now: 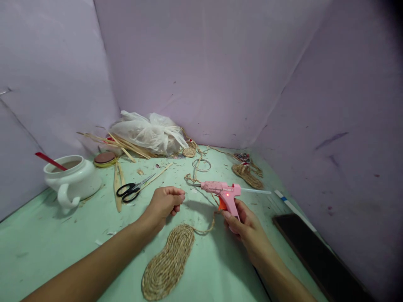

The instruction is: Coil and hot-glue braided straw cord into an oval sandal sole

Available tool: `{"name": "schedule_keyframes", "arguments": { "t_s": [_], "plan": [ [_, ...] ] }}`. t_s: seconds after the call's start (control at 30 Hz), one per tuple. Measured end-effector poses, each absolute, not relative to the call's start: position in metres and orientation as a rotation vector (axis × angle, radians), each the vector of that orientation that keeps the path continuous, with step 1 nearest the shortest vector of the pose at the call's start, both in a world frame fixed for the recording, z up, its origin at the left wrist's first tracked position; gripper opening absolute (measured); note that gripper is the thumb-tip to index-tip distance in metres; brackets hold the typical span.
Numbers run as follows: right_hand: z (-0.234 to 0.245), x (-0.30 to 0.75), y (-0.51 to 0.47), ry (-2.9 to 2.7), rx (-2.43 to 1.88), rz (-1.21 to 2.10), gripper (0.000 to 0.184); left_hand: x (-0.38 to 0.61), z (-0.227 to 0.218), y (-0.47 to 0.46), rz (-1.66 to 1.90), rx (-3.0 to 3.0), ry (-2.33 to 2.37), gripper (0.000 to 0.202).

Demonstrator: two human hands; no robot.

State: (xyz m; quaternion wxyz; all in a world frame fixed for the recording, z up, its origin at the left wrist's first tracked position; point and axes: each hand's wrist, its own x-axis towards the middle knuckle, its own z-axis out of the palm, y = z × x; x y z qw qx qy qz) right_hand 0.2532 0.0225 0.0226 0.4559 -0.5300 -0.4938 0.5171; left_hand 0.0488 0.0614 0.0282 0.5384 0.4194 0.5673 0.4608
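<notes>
My right hand [245, 224] is wrapped around the handle of a pink hot glue gun [220, 189], its small light lit red. A clear glue stick [255, 191] pokes from the back, and the nozzle points left. My left hand [166, 202] is pinched just left of the nozzle; whatever is between the fingertips is too small to make out. Below the hands lies a coiled, sole-shaped piece of braided straw cord [168, 262]. Its loose cord [206, 232] runs from the top of the sole, passes behind the glue gun and continues toward the back.
At left stand a white pot [74, 178] and black-handled scissors [130, 191] beside wooden strips [117, 188]. A white plastic bag [151, 132] rests against the back wall near a ring [202, 165]. At right are a finished-looking woven piece [247, 175] and a dark flat board [315, 251].
</notes>
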Motion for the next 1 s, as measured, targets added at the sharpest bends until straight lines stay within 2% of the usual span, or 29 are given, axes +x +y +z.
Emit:
{"name": "schedule_keyframes", "arguments": {
  "t_s": [0.13,0.2,0.67,0.83,1.0],
  "plan": [
    [0.024,0.252,0.021,-1.183,-1.316,1.323,0.031,0.056,0.023,0.061,1.121,0.829,1.183,0.04],
    [0.024,0.252,0.021,-1.201,-1.311,1.362,0.03,0.061,0.025,0.061,1.124,0.782,1.115,0.042],
    [0.027,0.247,0.017,-1.2,-1.274,1.437,0.036,0.081,0.023,0.058,1.178,0.714,1.068,0.015],
    [0.019,0.264,0.031,-1.085,-1.331,1.311,0.039,0.057,0.023,0.059,1.185,0.824,1.202,0.014],
    [0.01,0.283,0.06,-1.024,-1.387,1.163,0.03,0.01,0.024,0.057,1.217,1.022,1.47,0.035]
  ]
}}
